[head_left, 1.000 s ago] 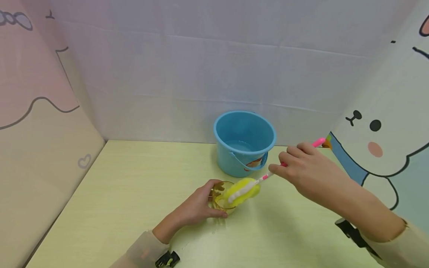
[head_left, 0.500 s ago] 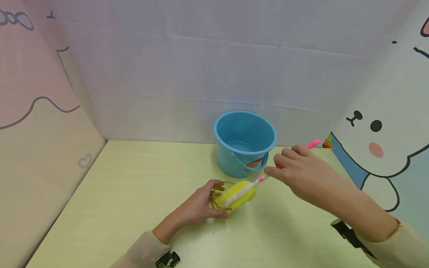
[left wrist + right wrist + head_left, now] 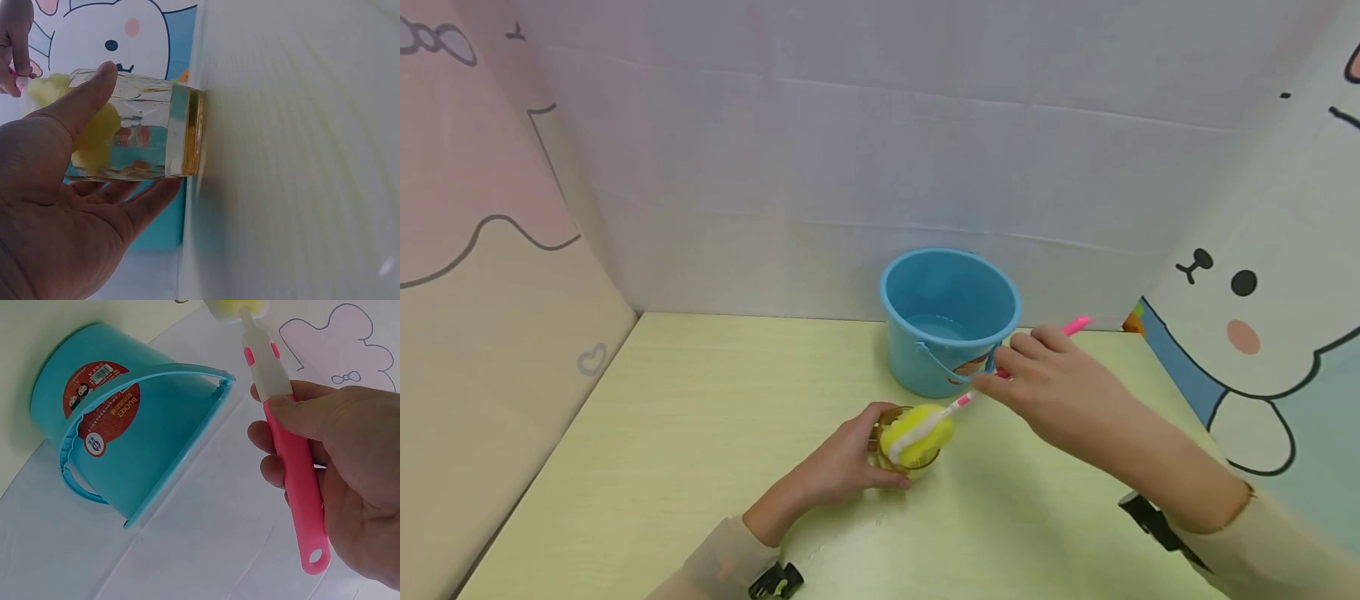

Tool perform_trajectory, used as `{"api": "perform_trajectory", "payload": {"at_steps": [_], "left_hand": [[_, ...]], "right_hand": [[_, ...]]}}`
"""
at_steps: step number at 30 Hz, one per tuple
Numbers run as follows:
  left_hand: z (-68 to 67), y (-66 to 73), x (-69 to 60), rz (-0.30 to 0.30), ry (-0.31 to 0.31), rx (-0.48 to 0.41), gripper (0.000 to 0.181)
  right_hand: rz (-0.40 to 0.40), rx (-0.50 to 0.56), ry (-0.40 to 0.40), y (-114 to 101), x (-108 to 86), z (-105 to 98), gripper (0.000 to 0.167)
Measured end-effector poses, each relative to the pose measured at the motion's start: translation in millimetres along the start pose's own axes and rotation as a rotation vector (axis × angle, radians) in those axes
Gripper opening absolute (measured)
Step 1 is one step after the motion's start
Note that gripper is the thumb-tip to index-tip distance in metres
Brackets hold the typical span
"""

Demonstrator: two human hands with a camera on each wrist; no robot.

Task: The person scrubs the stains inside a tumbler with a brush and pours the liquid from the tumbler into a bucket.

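Observation:
An amber-tinted clear glass (image 3: 150, 125) stands on the table, and my left hand (image 3: 850, 462) grips it round its side with thumb and fingers. My right hand (image 3: 1060, 387) holds a sponge brush by its pink handle (image 3: 297, 481), with the thumb along the handle in the right wrist view. The brush's yellow and white sponge head (image 3: 917, 435) is at the glass's mouth, tilted; through the glass wall in the left wrist view, part of the yellow sponge (image 3: 99, 134) shows inside.
A blue bucket (image 3: 917, 362) with a little clear liquid stands just behind the glass, its handle hanging at the front. Small wet drops lie on the pale table (image 3: 700, 433) near my left wrist. Patterned cloth walls rise at the back and both sides.
My right hand has moved left and slightly down with the brush, and the sponge head has gone further into the glass. My left hand and the glass have stayed put.

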State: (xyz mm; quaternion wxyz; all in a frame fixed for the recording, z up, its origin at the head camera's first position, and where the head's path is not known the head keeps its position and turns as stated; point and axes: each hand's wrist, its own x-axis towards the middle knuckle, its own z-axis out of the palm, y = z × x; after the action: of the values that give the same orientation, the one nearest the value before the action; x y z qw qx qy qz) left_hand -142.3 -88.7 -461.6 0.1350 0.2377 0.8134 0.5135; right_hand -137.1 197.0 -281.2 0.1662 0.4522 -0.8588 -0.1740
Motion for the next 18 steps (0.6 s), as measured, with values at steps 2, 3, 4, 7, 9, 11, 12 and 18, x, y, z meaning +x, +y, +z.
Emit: {"api": "perform_trajectory", "payload": {"at_steps": [2,3,4,7,9,11,12,18], "left_hand": [[-0.2,0.1,0.2,-0.002,-0.003,-0.005,0.090],[-0.2,0.2,0.2,-0.003,-0.004,-0.006,0.090],[-0.3,0.4,0.1,-0.005,-0.004,-0.007,0.091],[-0.6,0.9,-0.1,-0.009,-0.002,-0.011,0.090],[-0.6,1.2,-0.3,-0.011,-0.002,-0.016,0.089],[-0.6,1.2,-0.3,-0.012,-0.001,-0.020,0.088],[-0.6,1.1,-0.3,-0.013,0.000,-0.023,0.087],[-1.1,0.2,-0.6,-0.019,0.001,-0.015,0.086]], "right_hand": [[0.002,-0.003,0.015,-0.7,1.5,2.3,0.046],[0.004,-0.006,0.022,-0.9,2.0,3.3,0.047],[0.007,-0.007,0.031,-1.0,2.5,4.4,0.047],[0.015,-0.011,0.053,-1.1,3.8,7.9,0.046],[0.022,-0.014,0.062,-1.0,4.4,10.1,0.047],[0.030,-0.015,0.069,-0.7,4.9,12.2,0.046],[0.033,-0.015,0.070,-0.4,5.2,13.2,0.046],[0.061,-0.010,0.056,2.8,6.0,18.7,0.047]]}}
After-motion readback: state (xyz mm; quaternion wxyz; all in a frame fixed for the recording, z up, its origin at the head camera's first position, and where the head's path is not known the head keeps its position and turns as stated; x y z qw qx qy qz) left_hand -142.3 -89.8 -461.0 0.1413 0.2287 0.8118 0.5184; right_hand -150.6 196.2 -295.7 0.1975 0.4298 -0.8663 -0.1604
